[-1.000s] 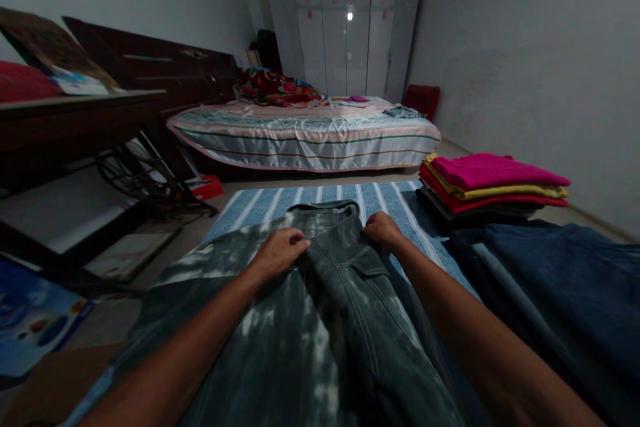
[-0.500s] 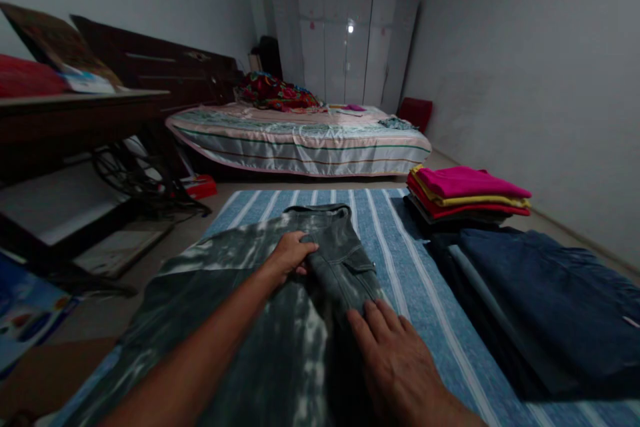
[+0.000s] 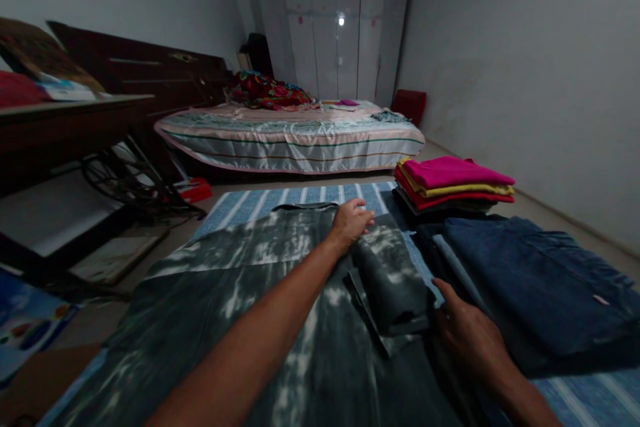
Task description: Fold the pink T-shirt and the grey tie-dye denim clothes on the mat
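A grey-green tie-dyed jacket (image 3: 240,300) lies spread on a blue striped cloth, its collar pointing away from me. My left hand (image 3: 353,221) is closed on its right shoulder beside the collar, with the fingertips partly hidden. A sleeve (image 3: 393,273) with paler patches lies bent back over the jacket's right side. At that side's outer edge, my right hand (image 3: 467,333) is curled round the cloth, its lower fingers out of sight.
Folded jeans (image 3: 530,280) are stacked close to my right hand. Behind them rises a pile of folded pink, yellow and red clothes (image 3: 455,173). A bed (image 3: 290,150) stands ahead, and a sewing-machine table (image 3: 75,107) at left.
My left hand has moved right, from the jacket's front to its shoulder. My right hand has gone outward to the right, and the sleeve now shows folded over the jacket.
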A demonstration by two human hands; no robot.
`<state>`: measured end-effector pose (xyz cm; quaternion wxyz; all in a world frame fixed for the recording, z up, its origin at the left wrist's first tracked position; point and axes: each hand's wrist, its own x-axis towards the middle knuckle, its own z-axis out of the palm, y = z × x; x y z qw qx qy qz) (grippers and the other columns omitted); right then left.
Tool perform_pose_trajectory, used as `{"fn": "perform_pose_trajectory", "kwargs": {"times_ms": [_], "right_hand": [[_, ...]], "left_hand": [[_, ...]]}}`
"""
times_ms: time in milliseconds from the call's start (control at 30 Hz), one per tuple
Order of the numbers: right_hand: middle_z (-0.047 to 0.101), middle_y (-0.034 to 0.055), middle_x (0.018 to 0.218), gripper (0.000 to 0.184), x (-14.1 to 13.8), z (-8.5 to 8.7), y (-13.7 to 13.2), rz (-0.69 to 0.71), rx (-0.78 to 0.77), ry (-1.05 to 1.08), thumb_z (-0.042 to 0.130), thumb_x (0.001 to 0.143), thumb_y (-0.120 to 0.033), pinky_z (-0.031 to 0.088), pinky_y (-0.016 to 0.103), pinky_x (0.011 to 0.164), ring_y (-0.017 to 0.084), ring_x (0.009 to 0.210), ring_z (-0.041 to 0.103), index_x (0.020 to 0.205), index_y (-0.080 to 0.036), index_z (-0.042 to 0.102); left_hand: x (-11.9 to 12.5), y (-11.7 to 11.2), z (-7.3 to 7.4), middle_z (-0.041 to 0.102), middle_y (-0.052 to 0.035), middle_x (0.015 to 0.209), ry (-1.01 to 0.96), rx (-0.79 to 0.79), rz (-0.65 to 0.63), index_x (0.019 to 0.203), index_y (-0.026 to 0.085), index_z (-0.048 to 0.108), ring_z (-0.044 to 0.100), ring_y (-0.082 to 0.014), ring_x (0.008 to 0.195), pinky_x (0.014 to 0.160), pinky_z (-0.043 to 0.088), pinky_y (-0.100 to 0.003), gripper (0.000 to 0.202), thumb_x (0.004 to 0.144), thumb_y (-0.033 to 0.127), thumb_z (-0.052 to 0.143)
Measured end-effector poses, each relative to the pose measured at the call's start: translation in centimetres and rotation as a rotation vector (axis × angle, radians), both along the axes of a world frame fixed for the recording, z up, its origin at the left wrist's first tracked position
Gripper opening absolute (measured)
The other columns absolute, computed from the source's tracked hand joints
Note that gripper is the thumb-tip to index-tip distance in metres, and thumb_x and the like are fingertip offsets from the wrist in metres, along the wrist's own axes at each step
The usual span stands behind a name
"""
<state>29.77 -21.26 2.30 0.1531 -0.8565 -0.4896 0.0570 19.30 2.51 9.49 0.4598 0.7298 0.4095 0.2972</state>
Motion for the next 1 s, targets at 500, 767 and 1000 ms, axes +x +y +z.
{"fn": "perform_pose_trajectory", "kwargs": {"times_ms": [500,767,1000], "right_hand": [[0.050,0.0152,0.139,0.059,-7.1,-1.6,1.5,0.340,0.180,-0.178,0.060,0.081,-0.036,0.036,0.050,0.106,0.033,0.130,0.042,0.135,-0.016,0.050],[0.051,0.0149,0.138,0.056,-6.8,-2.1,1.4,0.341,0.206,-0.211,0.054,0.083,-0.032,0.034,0.050,0.106,0.032,0.130,0.042,0.136,-0.015,0.047],[0.052,0.0171,0.133,0.068,-6.4,-1.8,1.0,0.371,0.266,-0.210,0.049,0.083,-0.027,0.038,0.050,0.103,0.031,0.128,0.044,0.146,-0.013,0.029]], "left_hand": [[-4.8,1.2,-7.2,0.039,-0.0145,0.149,0.785,0.464,-0.137,0.132,0.018,0.048,0.028,-0.0280,0.141,0.111,0.021,-0.052,0.042,0.091,0.027,0.042],[-3.8,2.6,-7.3,0.025,-0.0148,0.155,0.839,0.648,-0.176,0.143,0.013,0.036,0.019,-0.0267,0.144,0.113,0.016,-0.051,0.053,0.092,0.026,0.034],[-1.6,4.6,-8.5,0.027,-0.0126,0.155,0.854,0.576,-0.257,0.146,0.014,0.031,0.021,-0.0257,0.143,0.114,0.013,-0.051,0.055,0.092,0.022,0.033]]}}
